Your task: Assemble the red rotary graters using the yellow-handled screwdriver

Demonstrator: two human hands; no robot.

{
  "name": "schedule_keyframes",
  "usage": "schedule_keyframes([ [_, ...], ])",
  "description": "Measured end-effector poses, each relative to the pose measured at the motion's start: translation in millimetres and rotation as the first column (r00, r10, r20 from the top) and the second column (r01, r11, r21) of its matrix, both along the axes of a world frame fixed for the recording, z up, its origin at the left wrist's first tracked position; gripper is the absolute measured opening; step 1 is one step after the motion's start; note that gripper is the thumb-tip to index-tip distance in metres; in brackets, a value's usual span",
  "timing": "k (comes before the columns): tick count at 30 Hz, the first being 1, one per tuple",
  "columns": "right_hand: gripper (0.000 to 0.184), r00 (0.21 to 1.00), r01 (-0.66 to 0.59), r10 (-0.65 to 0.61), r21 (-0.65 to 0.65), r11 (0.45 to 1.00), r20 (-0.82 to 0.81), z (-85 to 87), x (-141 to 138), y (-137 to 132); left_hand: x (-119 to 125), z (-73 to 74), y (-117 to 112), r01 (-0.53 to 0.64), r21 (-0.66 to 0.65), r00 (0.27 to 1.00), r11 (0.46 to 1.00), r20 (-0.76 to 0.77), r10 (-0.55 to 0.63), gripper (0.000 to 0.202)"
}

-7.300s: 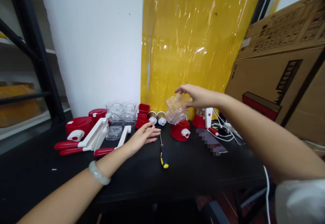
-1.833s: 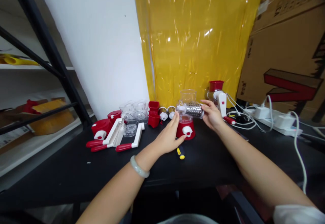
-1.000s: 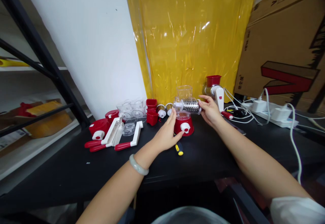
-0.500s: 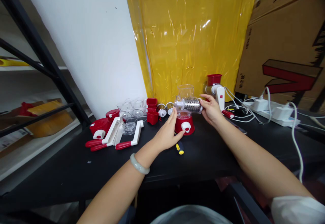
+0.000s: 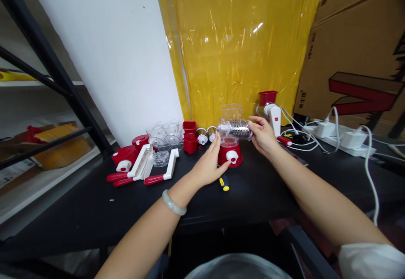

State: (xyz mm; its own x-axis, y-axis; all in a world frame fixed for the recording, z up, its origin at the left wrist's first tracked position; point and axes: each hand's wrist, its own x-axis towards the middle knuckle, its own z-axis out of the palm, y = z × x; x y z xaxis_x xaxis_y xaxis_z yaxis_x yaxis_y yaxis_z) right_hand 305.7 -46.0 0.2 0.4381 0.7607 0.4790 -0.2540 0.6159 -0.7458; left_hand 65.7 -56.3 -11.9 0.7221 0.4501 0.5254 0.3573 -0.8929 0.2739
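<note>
A rotary grater with a red base (image 5: 224, 157), a white knob (image 5: 232, 157) and a clear housing (image 5: 232, 111) stands in front of me. My right hand (image 5: 264, 139) pinches the rim of a perforated metal grater drum (image 5: 239, 130) at its right end. The drum lies sideways, its white left end within the clear housing; how far it is seated I cannot tell. With fingers stretched and thumb apart, my left hand (image 5: 207, 166) rests against the left side of the housing and base. Below the base lies a screwdriver with a yellow-and-black handle (image 5: 224, 184).
On the left lie white cranks with red handles (image 5: 155, 179), red bases (image 5: 125, 156) and clear housings (image 5: 164, 133). Red pushers (image 5: 190, 138) and drums (image 5: 201, 135) stand behind. An assembled grater (image 5: 267, 102), a power strip (image 5: 354, 147) and a cardboard box (image 5: 351, 60) are rightward.
</note>
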Motion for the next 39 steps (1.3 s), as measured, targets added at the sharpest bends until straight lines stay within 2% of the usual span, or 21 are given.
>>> schedule_keyframes([
  [7,0.041,1.0,0.013,-0.013,-0.009,1.0,-0.001,-0.8,-1,0,0,0.2,-1,0.005,-0.001,1.0,1.0,0.009,-0.004,0.093],
  [20,0.041,0.999,-0.045,0.045,-0.021,0.999,-0.025,-0.9,-1,-1,0,-0.3,0,0.007,-0.013,1.0,1.0,0.006,-0.007,0.093],
  [29,0.049,0.995,-0.1,0.099,-0.056,0.993,-0.019,3.5,-5,-9,0,1.6,-2,-0.003,-0.018,1.0,1.0,-0.01,0.002,0.092],
  [33,0.059,0.989,-0.149,0.15,-0.071,0.986,0.007,7.3,-8,-14,0,3.2,-1,-0.055,0.011,0.998,0.998,-0.009,0.055,0.087],
  [37,0.065,0.985,-0.165,0.167,-0.053,0.985,0.044,8.3,-8,-15,-1,3.9,3,-0.175,0.033,0.98,0.984,0.098,0.171,0.077],
  [39,0.066,0.983,-0.171,0.175,-0.052,0.984,0.063,7.7,-7,-14,-2,4.5,6,-0.199,0.037,0.97,0.979,0.153,0.192,0.072],
])
